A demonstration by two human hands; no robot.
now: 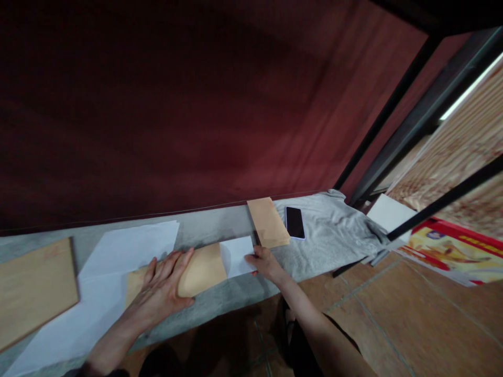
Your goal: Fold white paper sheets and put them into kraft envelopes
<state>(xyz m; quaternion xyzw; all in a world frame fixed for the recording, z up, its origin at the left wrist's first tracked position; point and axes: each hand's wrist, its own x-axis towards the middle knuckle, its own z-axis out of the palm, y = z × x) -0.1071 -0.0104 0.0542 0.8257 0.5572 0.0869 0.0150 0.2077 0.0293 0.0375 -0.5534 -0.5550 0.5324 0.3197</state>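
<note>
A brown paper envelope (204, 268) lies lengthwise along the cloth-covered surface in front of me. My left hand (167, 280) rests flat on its left part with fingers stretched out, hiding some of it. From the envelope's right end a piece of white paper (238, 255) sticks out; how far it reaches inside is hidden. My right hand (264, 262) pinches the outer edge of this white paper between thumb and fingers. Just beyond the right hand is a small stack of brown envelopes (269, 222).
A phone (295, 222) lies right of the stacked envelopes on the grey cloth (330, 235). White sheets (129, 246) spread at left, beside a large brown board or folder (37, 285). A dark red panel (188, 115) rises behind. Right stands a black metal frame (387, 115) near a red-yellow box (456, 251).
</note>
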